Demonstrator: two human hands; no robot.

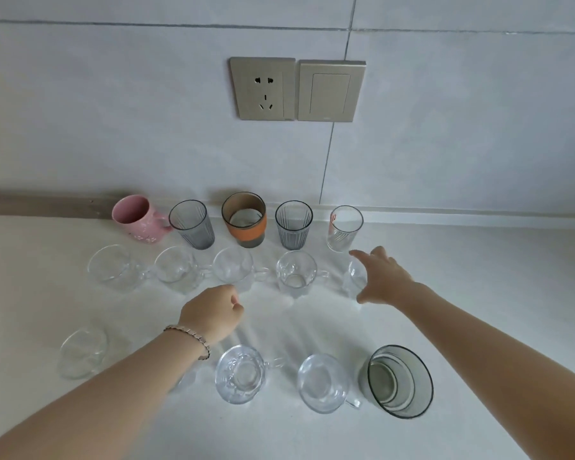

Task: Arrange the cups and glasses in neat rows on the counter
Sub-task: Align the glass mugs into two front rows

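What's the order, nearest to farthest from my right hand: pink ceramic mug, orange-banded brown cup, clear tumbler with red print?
1. Clear tumbler with red print, back row's right end.
2. Orange-banded brown cup, back row's middle.
3. Pink ceramic mug, back row's left end.

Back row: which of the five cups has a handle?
The pink mug at the left end. Its handle sticks out to the right, and the other four have none.
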